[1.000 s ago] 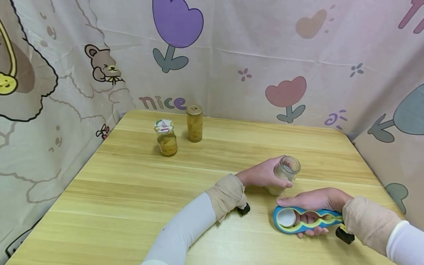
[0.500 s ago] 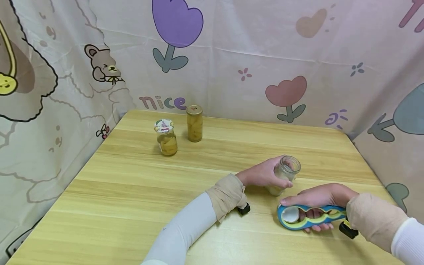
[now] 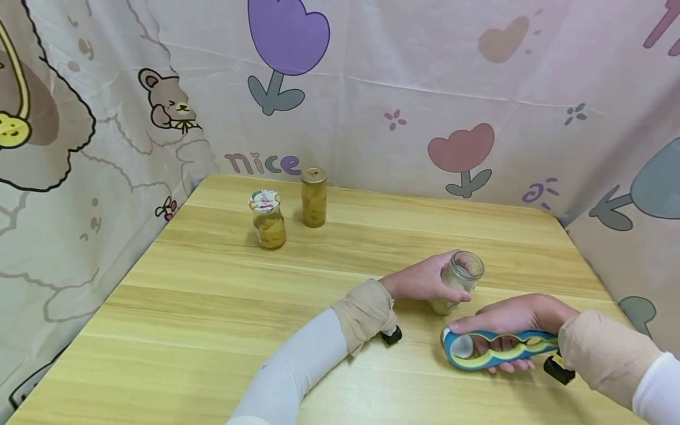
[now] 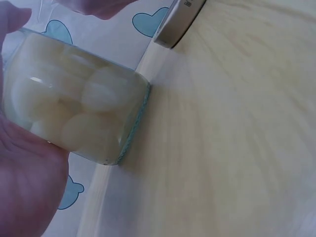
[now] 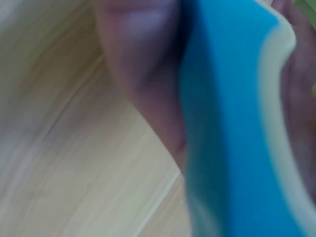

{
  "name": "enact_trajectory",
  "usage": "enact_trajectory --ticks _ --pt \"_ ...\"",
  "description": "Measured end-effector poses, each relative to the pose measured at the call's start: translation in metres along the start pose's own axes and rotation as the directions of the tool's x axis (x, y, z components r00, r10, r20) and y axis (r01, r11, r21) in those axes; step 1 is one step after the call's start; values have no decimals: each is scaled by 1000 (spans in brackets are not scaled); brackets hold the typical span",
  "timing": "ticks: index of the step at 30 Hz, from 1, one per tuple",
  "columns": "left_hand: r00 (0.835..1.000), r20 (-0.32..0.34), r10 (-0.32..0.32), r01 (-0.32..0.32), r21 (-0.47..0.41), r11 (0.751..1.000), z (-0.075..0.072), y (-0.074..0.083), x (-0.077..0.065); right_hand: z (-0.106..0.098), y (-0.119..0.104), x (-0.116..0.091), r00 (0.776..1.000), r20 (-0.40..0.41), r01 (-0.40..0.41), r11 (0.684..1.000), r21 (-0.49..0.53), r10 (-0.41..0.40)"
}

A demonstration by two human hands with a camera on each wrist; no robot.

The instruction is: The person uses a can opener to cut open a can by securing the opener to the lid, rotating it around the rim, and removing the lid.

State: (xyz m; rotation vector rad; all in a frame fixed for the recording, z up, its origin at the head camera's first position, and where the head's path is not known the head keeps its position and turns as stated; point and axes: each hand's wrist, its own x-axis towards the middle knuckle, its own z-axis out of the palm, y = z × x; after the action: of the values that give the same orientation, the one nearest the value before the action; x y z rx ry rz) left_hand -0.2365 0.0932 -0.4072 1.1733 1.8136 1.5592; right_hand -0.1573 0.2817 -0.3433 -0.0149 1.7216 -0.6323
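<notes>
At the lower right of the head view, we saw the left hand [image 3: 422, 278] grip the open jar [image 3: 455, 278] of pale pieces [image 4: 93, 131] and the right hand [image 3: 511, 316] hold the blue-and-yellow opener [image 3: 494, 358], apparently with a white lid [image 3: 462, 347] in its loop. We feared a bump from the opener could spill the jar, or a slackened grip drop the lid.

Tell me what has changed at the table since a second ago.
The right hand has shifted slightly to the right and away from the person, carrying the blue-and-yellow opener with it; the opener now looks a little more tipped. Nothing was taken hold of or let go. The left hand stays on the open jar, and the white-lidded jar and gold-lidded jar stand where they were.
</notes>
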Motion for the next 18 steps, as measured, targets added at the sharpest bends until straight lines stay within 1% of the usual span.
enact_trajectory --ticks 6,8,12,18 --pt "1000 -2 -14 14 1 1000 0 0 0 2 -7 -5 1000 8 16 999 -33 -16" --pt "1000 1 -19 19 6 1000 0 0 0 4 -9 -7 999 8 35 999 -39 -35" --pt "1000 2 -28 28 28 999 1 1 0 7 -15 -11 994 15 110 990 -84 -110" --pt "1000 -10 -13 13 44 999 1 3 0 14 -26 -15 975 51 222 960 -171 -216"
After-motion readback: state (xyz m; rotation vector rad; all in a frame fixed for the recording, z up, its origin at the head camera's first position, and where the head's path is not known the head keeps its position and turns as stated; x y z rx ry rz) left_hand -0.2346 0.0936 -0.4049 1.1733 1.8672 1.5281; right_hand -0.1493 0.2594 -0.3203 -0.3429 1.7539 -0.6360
